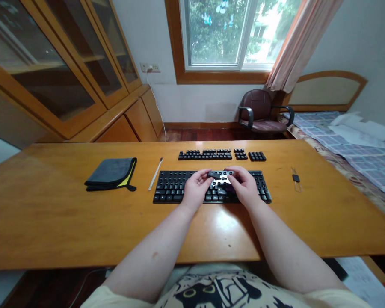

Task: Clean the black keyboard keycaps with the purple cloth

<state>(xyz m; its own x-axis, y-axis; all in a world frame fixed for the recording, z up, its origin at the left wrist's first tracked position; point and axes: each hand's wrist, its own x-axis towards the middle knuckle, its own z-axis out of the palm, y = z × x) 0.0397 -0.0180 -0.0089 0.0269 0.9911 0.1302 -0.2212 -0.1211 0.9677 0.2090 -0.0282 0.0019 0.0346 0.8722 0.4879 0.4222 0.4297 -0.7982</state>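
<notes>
The head-worn camera looks forward and down over the desk (67, 222) from its near side, the keyboard (168, 188) close ahead. Its wide view reaches the window (215, 36).

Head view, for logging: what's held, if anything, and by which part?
Left hand holds a small black piece by its left end; right hand: cannot tell.

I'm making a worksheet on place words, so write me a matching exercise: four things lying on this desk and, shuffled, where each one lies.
1. folded cloth
2. white-handled brush
3. rows of loose keycaps
4. wire-looped tool

a. to the right of the keyboard
b. just beyond the keyboard's far edge
c. farthest left of the things on the desk
d. between the cloth and the keyboard

Pairs: 1-c, 2-d, 3-b, 4-a
</notes>
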